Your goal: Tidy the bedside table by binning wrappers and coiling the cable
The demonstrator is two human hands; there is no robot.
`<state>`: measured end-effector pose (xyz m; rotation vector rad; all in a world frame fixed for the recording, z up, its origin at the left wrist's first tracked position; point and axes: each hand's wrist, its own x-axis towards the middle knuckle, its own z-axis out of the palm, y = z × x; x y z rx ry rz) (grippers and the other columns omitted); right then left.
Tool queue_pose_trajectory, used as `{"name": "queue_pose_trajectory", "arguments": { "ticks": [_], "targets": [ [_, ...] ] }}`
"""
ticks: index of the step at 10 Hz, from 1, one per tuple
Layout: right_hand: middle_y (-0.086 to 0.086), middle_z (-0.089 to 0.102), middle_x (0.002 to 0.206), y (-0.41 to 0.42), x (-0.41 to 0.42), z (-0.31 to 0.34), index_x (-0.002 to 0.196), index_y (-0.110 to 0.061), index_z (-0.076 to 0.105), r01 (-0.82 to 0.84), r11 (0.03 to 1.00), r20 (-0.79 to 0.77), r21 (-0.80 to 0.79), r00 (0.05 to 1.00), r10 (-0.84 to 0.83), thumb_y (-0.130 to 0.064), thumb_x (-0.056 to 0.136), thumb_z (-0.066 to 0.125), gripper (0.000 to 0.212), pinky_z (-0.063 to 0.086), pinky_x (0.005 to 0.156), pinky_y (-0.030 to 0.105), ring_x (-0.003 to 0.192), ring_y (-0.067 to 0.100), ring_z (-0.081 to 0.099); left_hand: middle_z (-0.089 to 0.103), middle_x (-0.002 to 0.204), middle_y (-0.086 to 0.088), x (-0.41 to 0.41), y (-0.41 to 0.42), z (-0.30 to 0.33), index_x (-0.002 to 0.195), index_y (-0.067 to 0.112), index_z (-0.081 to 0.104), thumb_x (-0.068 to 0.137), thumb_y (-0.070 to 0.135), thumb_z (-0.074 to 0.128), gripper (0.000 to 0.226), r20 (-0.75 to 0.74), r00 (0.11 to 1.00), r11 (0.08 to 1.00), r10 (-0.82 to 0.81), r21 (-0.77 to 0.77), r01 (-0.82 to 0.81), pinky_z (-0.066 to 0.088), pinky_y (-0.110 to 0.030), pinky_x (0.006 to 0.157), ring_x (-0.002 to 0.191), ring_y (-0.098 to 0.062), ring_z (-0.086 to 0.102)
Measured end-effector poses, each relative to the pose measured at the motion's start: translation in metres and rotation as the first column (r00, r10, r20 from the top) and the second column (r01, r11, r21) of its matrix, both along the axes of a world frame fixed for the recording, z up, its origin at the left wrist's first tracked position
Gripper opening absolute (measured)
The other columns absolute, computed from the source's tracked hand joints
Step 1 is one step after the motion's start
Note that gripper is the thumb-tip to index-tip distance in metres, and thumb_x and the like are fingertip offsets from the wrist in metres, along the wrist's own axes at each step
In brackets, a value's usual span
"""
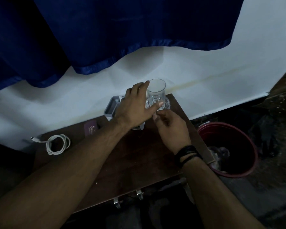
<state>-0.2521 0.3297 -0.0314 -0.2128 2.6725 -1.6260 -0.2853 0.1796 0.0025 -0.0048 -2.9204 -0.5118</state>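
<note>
On the dark wooden desk (132, 156), the left hand (135, 104) reaches across to the far edge and wraps a clear drinking glass (156, 95), thumb near the base and the other fingers up along its left side. The glass looks lifted or tipped off a clear crinkly wrapper (165, 104) lying beneath it. The right hand (170, 128), a dark band at its wrist, comes in just near of the glass with fingers pinched narrowly at the wrapper's near edge; whether they have actually caught it I cannot tell.

The wrapper should be almost weightless, soft and slippery, so a fingertip pinch at a free edge suits it best. The glass is hard, smooth and breakable; a grasp around its lower body seems safest.

The white cable (58, 144) lies already looped at the desk's left end, well apart from both hands. A red bin (248, 141) stands on the floor just right of the desk, holding crumpled material.
</note>
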Motion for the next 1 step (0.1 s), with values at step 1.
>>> {"name": "queue_pose_trajectory", "arguments": {
  "ticks": [1],
  "targets": [
    [0.003, 0.071, 0.103, -0.0011, 0.0035, 0.0020, 0.114, -0.022, 0.069, 0.028, 1.000, -0.028, -0.010, 0.999, -0.029, -0.041, 0.096, 0.060, 0.027, 0.055, 0.087, 0.044, 0.096, 0.021, 0.066, 0.032, 0.162, -0.005, 0.0240, -0.0127, 0.0054, 0.157, 0.020, 0.026, 0.091, 0.071, 0.050, 0.087, -0.015, 0.999, 0.999, 0.035, -0.035, -0.035, 0.038, -0.052, 0.115, 0.146, -0.027, 0.033]
  ]
}}
